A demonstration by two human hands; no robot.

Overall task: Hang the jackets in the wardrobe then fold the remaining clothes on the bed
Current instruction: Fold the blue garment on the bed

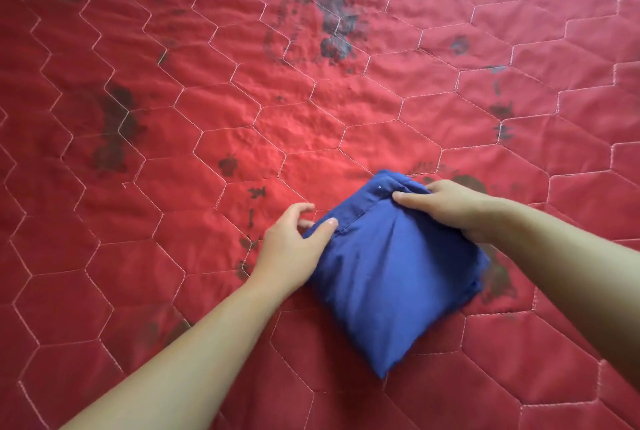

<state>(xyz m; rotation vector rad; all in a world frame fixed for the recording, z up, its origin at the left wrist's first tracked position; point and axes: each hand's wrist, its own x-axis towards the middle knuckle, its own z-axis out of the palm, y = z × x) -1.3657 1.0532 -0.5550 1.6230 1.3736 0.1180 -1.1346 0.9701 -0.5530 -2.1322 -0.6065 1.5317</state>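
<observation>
A blue garment (391,277) lies folded into a compact square on the red quilted bed cover (207,118), low and right of centre. My left hand (291,246) grips its left corner, thumb on top and fingers curled at the edge. My right hand (446,204) lies across the far top corner, fingers pressing the folded hem down. No jackets or wardrobe are in view.
The red cover, stitched in hexagons, fills the whole view and carries dark faded stains (336,24) in several places. No other clothes show on it.
</observation>
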